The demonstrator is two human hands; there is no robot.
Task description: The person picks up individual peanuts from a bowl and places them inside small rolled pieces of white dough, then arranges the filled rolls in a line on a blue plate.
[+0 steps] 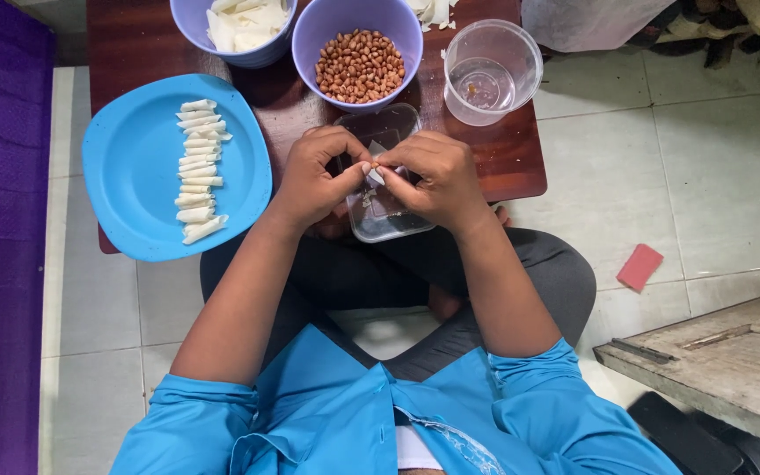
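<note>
wrapper (377, 175) | pinched between left hand (314, 176), right hand (433, 180) grips

Your bench (521, 158) is a low dark-red wooden top standing on the pale tiled floor (661, 176). On it you have a blue plate (134, 176) with a row of white rolled pieces hanging over the left edge, two lilac bowls at the back, one with white wrappers (235, 31) and one with peanuts (358, 62), a clear round tub (490, 70) at right, and a clear rectangular tray (389, 220) overhanging the near edge. On the floor right of the bench lies a small red block (639, 266), well apart.
</note>
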